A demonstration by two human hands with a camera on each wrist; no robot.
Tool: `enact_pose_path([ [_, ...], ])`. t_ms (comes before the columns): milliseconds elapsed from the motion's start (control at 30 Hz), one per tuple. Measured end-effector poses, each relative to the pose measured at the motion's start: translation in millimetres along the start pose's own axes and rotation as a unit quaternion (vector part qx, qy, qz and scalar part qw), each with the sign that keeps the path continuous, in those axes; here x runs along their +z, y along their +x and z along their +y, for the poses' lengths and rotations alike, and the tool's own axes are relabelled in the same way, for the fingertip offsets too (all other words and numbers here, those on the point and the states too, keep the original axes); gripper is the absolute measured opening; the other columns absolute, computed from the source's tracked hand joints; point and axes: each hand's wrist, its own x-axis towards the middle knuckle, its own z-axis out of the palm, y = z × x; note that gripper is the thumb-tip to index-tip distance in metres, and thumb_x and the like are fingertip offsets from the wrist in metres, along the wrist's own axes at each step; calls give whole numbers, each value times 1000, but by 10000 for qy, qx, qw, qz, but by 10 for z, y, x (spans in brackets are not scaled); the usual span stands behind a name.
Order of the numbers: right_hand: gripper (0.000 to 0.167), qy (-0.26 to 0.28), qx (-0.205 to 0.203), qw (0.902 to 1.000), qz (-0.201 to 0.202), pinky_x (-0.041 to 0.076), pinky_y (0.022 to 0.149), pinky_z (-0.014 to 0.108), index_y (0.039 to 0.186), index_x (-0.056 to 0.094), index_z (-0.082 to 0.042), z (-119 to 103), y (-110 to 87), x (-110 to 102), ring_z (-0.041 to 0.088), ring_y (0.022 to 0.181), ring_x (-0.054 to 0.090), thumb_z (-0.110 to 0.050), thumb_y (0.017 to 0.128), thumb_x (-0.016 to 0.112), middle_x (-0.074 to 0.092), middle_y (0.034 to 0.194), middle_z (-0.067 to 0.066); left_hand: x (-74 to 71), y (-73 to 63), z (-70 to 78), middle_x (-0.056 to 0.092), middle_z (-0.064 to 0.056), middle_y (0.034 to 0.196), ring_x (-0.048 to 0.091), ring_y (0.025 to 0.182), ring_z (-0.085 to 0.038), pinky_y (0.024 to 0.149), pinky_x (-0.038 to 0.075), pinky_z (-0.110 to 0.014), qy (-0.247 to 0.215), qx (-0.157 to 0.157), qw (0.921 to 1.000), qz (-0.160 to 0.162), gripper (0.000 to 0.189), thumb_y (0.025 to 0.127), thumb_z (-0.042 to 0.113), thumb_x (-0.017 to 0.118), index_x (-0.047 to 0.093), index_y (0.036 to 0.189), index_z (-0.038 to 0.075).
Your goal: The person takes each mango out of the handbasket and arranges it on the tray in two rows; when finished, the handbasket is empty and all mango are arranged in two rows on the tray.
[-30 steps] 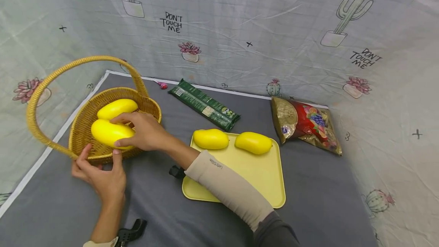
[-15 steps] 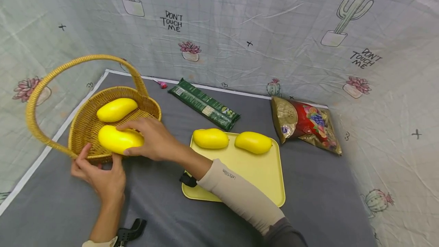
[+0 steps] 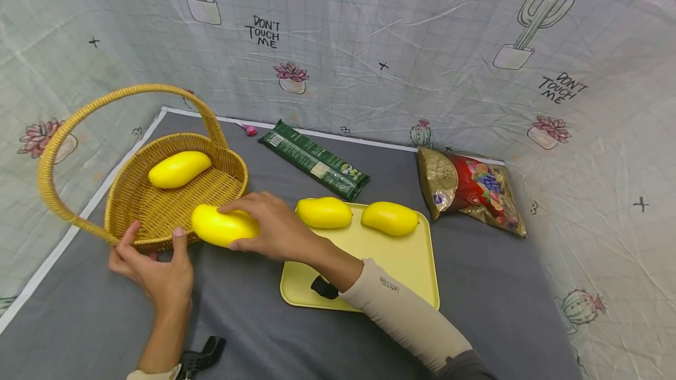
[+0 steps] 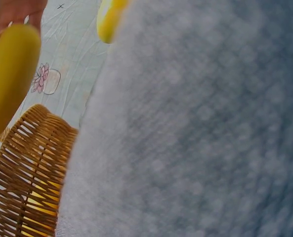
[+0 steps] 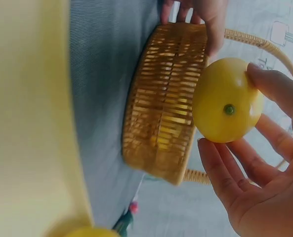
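My right hand [image 3: 274,226] grips a yellow mango [image 3: 222,225] between thumb and fingers, just past the right front rim of the wicker basket [image 3: 118,201]. Its small green stem end shows on the mango [image 5: 229,109] in the right wrist view. Another mango [image 3: 179,169] lies inside the basket, toward its back. At the basket's front rim my left hand [image 3: 158,271] holds on, fingers and thumb spread along the edge. Two more mangoes lie on a yellow tray [image 3: 380,263]: a left mango [image 3: 324,213] and a right mango [image 3: 390,219], side by side at the far edge.
A tall arched handle [image 3: 142,90] rises over the basket. Behind the tray lies a long green packet [image 3: 315,161], with a small pink wrapped item [image 3: 249,129] near its left end. To the right is a gold and red bag [image 3: 472,191]. A printed curtain [image 3: 338,46] hangs behind the table.
My right hand has lifted the mango out of the basket and moved it right, toward the tray. My left hand has stayed at the basket rim.
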Motion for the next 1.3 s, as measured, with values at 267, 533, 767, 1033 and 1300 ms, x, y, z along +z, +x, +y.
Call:
enact_pose_path([
  [267,62,-32,243,9996,114,42,117,39,148,63,-29,173,-304,-95,15,137,55,-35,91,86,65,144,-7,15,3,22,16,1,160,26,149,-12,109,26,-37,69,-170,9998,10,66,96,32,75,42,152,32],
  [533,61,101,562,9983,107,38,123,45,147,64,-28,366,-599,-169,17,138,55,-31,91,86,65,146,-7,16,-8,61,17,0,160,26,148,-12,112,25,-39,-21,-99,9999,30,64,96,32,74,43,152,30],
  [767,60,91,714,9972,220,42,117,46,144,66,-25,520,-887,-168,21,136,56,-27,88,89,66,143,-4,16,-25,67,17,-1,160,26,148,-11,109,26,-37,16,-138,9999,-2,64,96,30,74,43,152,29],
  [1033,57,-58,987,9947,272,46,111,48,139,70,-23,623,-1141,-188,24,130,59,-25,85,91,69,141,-1,11,-24,54,16,-2,161,26,148,-12,105,25,-34,66,-162,9998,-29,64,96,30,75,43,152,31],
  [1300,60,-409,973,9941,258,47,113,49,139,71,-21,723,-1245,-214,25,129,61,-24,83,92,71,138,-1,-4,1,17,14,-1,162,25,149,-12,108,24,-37,26,-142,9998,-120,65,97,33,75,42,153,32],
])
